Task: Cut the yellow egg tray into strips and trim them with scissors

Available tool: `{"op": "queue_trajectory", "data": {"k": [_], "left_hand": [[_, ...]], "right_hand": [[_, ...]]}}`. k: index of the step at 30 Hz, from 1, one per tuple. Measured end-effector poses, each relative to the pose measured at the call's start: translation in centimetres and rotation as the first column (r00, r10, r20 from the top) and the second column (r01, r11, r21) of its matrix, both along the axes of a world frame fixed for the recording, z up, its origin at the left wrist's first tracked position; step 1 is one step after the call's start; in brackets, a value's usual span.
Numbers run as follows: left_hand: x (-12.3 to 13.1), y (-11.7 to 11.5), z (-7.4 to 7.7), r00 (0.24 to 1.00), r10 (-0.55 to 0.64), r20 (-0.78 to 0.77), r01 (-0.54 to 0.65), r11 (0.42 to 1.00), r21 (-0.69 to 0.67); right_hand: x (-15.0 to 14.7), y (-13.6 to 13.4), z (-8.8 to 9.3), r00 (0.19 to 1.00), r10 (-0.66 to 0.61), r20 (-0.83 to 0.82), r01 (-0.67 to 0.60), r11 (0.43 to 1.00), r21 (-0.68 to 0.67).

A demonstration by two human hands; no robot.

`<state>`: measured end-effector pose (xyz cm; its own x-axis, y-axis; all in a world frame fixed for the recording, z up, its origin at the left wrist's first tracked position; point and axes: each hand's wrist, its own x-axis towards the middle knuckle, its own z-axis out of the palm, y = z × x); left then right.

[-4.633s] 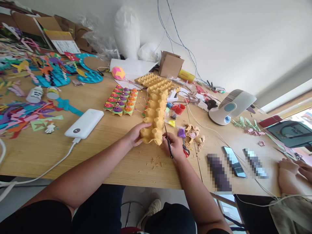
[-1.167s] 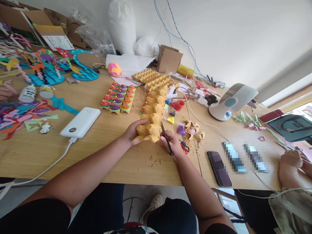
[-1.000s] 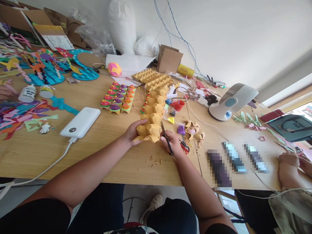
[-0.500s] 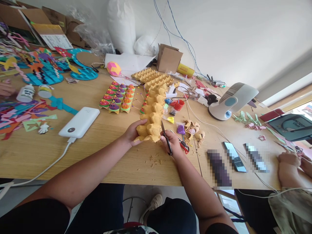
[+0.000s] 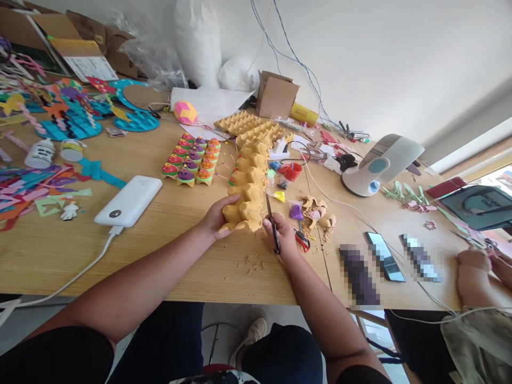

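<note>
My left hand (image 5: 219, 217) grips the near left side of a yellow pulp egg-carton strip (image 5: 250, 186), held above the table and pointing away from me. In my right hand (image 5: 285, 237) is a pair of black-handled scissors (image 5: 273, 226). Their blades point up along the strip's right edge; I cannot tell whether they touch it. Beneath lie small yellow carton trimmings (image 5: 256, 264). A red utility knife (image 5: 303, 241) rests just past my right hand, beside several cut carton cups (image 5: 316, 213).
Painted egg-carton pieces (image 5: 194, 160) stand behind my left hand, with more yellow cartons (image 5: 248, 128) farther back. A white power bank (image 5: 130, 201) with a cable lies left. To the right are a white fan (image 5: 382, 165), a phone (image 5: 384, 257) and another person's hands (image 5: 476, 261).
My right hand has shifted the scissors slightly, and the blades now stand a little more upright, beside the strip's edge. My left hand keeps its hold on the strip.
</note>
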<state>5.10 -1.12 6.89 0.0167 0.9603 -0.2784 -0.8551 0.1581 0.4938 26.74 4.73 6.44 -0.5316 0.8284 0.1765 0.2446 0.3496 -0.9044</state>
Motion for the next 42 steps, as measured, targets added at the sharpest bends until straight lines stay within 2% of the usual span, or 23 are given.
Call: {"op": "queue_trajectory", "data": {"k": [3, 6, 8, 12, 15, 21, 24, 30, 35, 39, 42], "left_hand": [[-0.2, 0.0, 0.1, 0.999, 0.046, -0.005, -0.046, 0.999, 0.014], [-0.2, -0.1, 0.3, 0.999, 0.038, -0.028, -0.037, 0.999, 0.012], [-0.2, -0.2, 0.5, 0.999, 0.005, -0.044, -0.004, 1.0, 0.009], [0.0, -0.4, 0.8, 0.995, -0.027, -0.092, 0.027, 1.0, -0.001], [0.1, -0.5, 0.7, 0.989, -0.022, -0.147, 0.024, 1.0, 0.012], [0.4, -0.5, 0.3, 0.957, -0.074, -0.281, 0.1, 0.992, 0.083], [0.8, -0.7, 0.3, 0.948, -0.089, -0.305, 0.127, 0.986, 0.108], [0.6, -0.8, -0.3, 0.961, -0.085, -0.265, 0.134, 0.976, 0.172], [-0.2, -0.5, -0.7, 0.981, -0.129, -0.146, 0.14, 0.987, 0.073], [-0.1, -0.5, -0.3, 0.983, -0.099, -0.157, 0.1, 0.995, -0.002], [0.0, -0.7, 0.2, 0.983, -0.054, -0.173, 0.057, 0.998, 0.014]], "right_hand": [[0.1, 0.1, 0.2, 0.999, -0.038, 0.019, 0.038, 0.999, 0.02], [0.1, -0.1, 0.2, 1.0, -0.011, 0.014, 0.011, 1.0, 0.011], [0.1, -0.2, 0.1, 1.0, -0.002, -0.016, 0.001, 0.999, -0.033], [0.2, -0.2, -0.2, 0.992, -0.007, -0.126, -0.018, 0.98, -0.2], [0.3, 0.1, -0.1, 0.98, -0.017, -0.2, -0.033, 0.97, -0.243], [0.3, 0.7, 0.3, 0.94, -0.148, -0.308, 0.061, 0.96, -0.273], [0.2, 0.9, 0.0, 0.919, -0.176, -0.353, 0.06, 0.947, -0.316], [0.1, 0.9, -0.4, 0.914, -0.113, -0.39, -0.037, 0.933, -0.358], [0.1, 0.7, -0.3, 0.925, -0.081, -0.372, -0.058, 0.936, -0.348], [0.1, 0.5, -0.2, 0.951, -0.059, -0.305, -0.038, 0.952, -0.304], [0.1, 0.4, -0.1, 0.954, -0.041, -0.296, -0.055, 0.949, -0.309]]}}
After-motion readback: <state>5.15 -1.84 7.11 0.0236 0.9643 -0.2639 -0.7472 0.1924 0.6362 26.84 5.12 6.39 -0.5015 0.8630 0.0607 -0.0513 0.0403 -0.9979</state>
